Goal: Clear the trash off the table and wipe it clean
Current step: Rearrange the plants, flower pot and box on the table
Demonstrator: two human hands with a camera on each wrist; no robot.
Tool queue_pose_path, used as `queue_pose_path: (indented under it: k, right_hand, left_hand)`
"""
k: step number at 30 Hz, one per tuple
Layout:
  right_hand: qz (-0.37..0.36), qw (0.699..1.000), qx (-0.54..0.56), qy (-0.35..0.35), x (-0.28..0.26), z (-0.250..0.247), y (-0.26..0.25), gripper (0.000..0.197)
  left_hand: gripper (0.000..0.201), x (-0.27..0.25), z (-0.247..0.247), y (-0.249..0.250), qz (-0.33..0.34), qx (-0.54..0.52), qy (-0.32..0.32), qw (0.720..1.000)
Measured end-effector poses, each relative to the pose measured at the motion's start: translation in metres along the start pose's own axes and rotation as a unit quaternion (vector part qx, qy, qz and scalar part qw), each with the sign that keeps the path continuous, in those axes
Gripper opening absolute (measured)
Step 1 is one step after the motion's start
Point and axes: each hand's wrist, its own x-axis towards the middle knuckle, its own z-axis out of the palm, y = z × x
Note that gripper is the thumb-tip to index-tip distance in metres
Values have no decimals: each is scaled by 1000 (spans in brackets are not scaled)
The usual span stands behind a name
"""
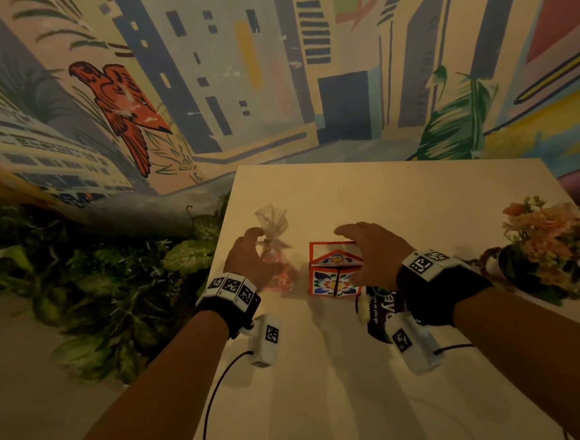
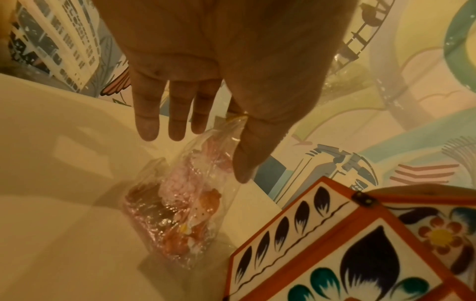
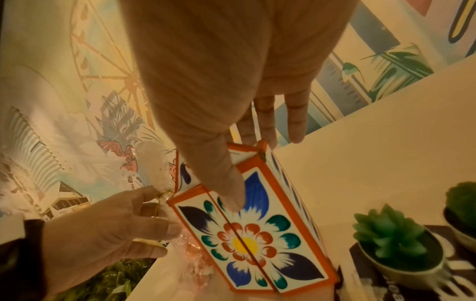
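Note:
A clear plastic bag [image 1: 277, 248] with pink contents [image 2: 190, 203], tied at the neck with a gold twist, stands on the white table [image 1: 383, 196]. My left hand [image 1: 261, 246] pinches the bag's neck between thumb and forefinger [image 3: 157, 213]; the other fingers [image 2: 177, 122] stay straight. To the right of the bag sits a flower-painted box with orange edges [image 1: 333, 271]. Above this box [image 3: 247, 234] my right hand [image 1: 356, 249] is spread, thumb over the lid and fingertips [image 3: 268, 132] at its far edge. Contact with the box cannot be confirmed.
A purple packet [image 1: 381, 313] lies partly under my right wrist. A pot of peach flowers [image 1: 550, 236] and small green succulents in bowls [image 3: 386, 236] stand at the table's right. Foliage [image 1: 114, 283] borders the table's left edge; a painted wall stands behind.

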Motion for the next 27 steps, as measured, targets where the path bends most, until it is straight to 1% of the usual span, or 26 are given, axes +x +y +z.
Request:
queue_pose_path:
  k: [1,2,4,6,8,11,17,24,27]
  right_hand:
    - [-2,1000,-4,-5,1,0,-2,89]
    - [-4,1000,-5,-8,3,1,-4,89]
    - [-8,1000,-4,-9,6,4,-8,82]
    - [-12,1000,-8,-2,9,7,-9,70]
    - [-19,1000,-8,9,8,8,-9,60]
    - [-26,999,-1,25,6,7,-6,55]
    - [-15,1000,8,26,4,6,-2,57]
    - [-18,999,12,27,3,6,-2,58]
    - [-19,999,7,30,3,6,-2,58]
  left_hand:
    - [70,0,1,0,-6,-11,1,1000]
    - [68,-1,2,0,-12,-20,1,1000]
    - [53,-2,6,0,-20,-26,5,999]
    - [37,-3,10,0,-23,-17,14,999]
    - [30,-5,14,1,-23,-16,19,999]
    - [27,-8,19,3,-21,-21,27,999]
    - [31,-7,24,3,-20,-29,28,999]
    - [27,-10,23,4,-15,-30,33,999]
    - [29,-9,22,3,-24,-33,23,999]
